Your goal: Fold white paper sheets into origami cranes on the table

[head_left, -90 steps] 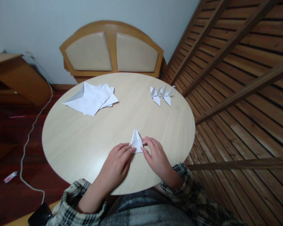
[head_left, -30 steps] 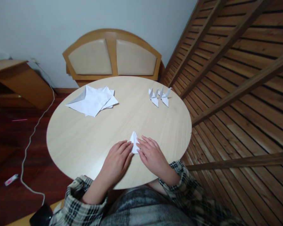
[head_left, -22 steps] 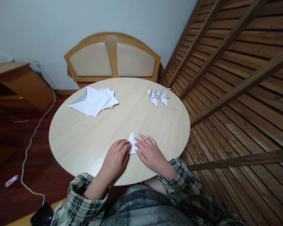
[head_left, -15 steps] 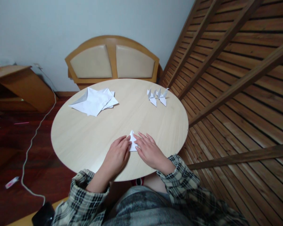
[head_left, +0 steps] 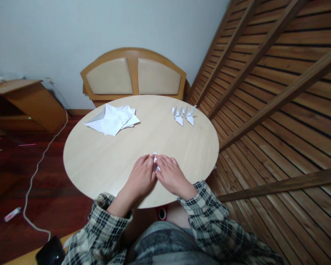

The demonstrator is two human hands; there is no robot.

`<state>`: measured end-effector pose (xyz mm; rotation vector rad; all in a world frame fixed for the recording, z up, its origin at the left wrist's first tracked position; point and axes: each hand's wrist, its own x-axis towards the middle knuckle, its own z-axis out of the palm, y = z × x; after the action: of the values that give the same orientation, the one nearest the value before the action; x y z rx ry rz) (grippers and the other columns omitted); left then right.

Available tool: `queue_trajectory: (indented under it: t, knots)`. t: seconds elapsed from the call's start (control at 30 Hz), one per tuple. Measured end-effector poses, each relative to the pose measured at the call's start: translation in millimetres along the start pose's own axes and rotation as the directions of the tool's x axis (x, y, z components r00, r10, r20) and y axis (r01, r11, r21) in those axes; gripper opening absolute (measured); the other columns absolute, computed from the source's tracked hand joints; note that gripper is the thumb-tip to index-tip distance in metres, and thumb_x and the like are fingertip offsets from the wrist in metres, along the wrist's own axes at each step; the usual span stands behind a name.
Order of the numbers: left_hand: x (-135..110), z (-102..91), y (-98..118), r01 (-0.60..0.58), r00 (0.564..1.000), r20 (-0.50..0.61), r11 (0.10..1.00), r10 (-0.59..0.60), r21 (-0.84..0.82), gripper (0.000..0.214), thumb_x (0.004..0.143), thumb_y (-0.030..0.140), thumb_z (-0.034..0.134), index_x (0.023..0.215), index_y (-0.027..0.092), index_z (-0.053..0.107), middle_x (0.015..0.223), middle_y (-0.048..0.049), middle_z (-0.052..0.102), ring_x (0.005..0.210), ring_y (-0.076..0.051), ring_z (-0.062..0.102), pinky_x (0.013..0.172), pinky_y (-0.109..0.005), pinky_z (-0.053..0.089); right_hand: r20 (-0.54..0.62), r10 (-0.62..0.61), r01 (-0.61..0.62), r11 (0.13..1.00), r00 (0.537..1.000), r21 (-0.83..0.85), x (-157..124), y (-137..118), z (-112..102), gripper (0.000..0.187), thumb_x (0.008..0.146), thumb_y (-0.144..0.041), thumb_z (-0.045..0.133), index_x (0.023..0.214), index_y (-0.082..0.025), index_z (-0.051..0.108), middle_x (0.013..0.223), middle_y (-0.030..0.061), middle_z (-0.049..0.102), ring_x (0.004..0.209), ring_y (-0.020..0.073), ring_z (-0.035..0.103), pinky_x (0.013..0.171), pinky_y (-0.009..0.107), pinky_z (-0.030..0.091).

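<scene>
Between my two hands, close to the table's near side, lies a small folded piece of white paper (head_left: 155, 159). Only its pointed tip and a narrow strip show; the rest is hidden under my fingers. My left hand (head_left: 141, 174) holds its left side with the fingers pressed together. From the right, my right hand (head_left: 171, 174) grips the paper with curled fingers, and the two hands nearly touch. Two white origami cranes (head_left: 178, 118) stand side by side at the table's far right. A loose stack of white paper sheets (head_left: 110, 120) rests at the far left.
The round wooden table (head_left: 99, 158) stands in front of me. Behind it is a padded headboard (head_left: 110, 77), and a slatted wooden panel (head_left: 264, 110) runs along the right. A white cable (head_left: 34, 176) trails over the floor at left. A black object (head_left: 51, 252) sits at lower left.
My hands have drawn closer together over the folded paper and now cover most of it. The right fingers have curled in. The view has shifted slightly.
</scene>
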<state>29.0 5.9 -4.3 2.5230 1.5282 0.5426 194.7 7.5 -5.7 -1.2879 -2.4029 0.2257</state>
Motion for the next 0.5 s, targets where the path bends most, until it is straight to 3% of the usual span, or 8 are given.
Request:
queue_trajectory:
  t: [0.23,0.4,0.5]
  knots:
    - [7,-4.6,2,0.013,0.999,0.028,0.999,-0.014,0.047,0.049,0.089,0.019,0.044,0.138,0.009,0.047,0.139,-0.0164,0.057,0.134,-0.032,0.045,0.116,-0.052,0.031,0.016,0.031,-0.032,0.999,0.999,0.021,-1,1,3,0.048,0.097,-0.022,0.042,0.144,-0.012,0.043,0.151,0.0138,0.047,0.141,0.0259,0.04,0.117,0.047,0.031]
    - [-4,-0.5,2,-0.019,0.997,-0.069,0.999,0.022,0.042,0.038,0.093,0.02,0.046,0.128,0.008,0.053,0.14,-0.0171,0.055,0.136,-0.033,0.042,0.116,-0.052,0.034,-0.008,0.039,-0.038,0.996,0.999,0.079,-3,3,2,0.032,0.1,-0.024,0.043,0.126,-0.014,0.057,0.15,0.0127,0.048,0.14,0.0246,0.042,0.119,0.048,0.03]
    - [-14,1.9,3,-0.033,0.99,-0.135,0.998,0.041,0.057,0.026,0.095,0.018,0.044,0.115,0.01,0.059,0.138,-0.017,0.056,0.134,-0.033,0.043,0.114,-0.052,0.037,-0.067,0.045,-0.035,0.988,0.997,0.151,-5,8,3,0.03,0.098,-0.015,0.038,0.119,-0.017,0.06,0.143,0.0111,0.054,0.136,0.0222,0.046,0.116,0.046,0.035]
